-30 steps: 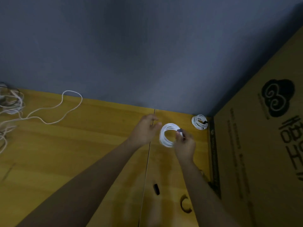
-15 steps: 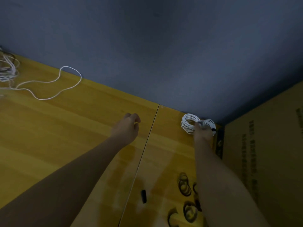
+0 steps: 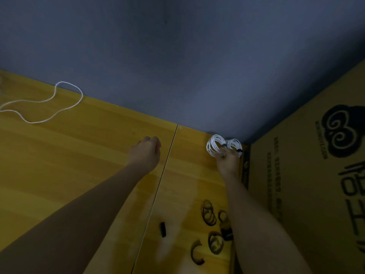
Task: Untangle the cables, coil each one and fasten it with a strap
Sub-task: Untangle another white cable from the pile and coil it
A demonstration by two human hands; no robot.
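My right hand [image 3: 227,162] reaches to the table's back right corner and pinches a coiled white cable [image 3: 213,145] at its dark strap. The coil stands upright, touching a second strapped white coil [image 3: 235,144] that lies against the wall. My left hand [image 3: 146,153] hovers over the yellow wooden table [image 3: 79,165] near the seam, with its fingers loosely curled and holding nothing. A loose white cable [image 3: 59,104] snakes across the table's far left and runs off the frame's edge.
Several black strap loops [image 3: 209,215] lie near my right forearm, and a small black piece [image 3: 163,229] lies by the seam. A large cardboard box [image 3: 306,184] walls off the right side. A grey wall [image 3: 177,66] runs along the back.
My right hand carried the coiled cable from the table's middle to the back right corner beside the other coil. My left hand let go of it and drew back leftwards.
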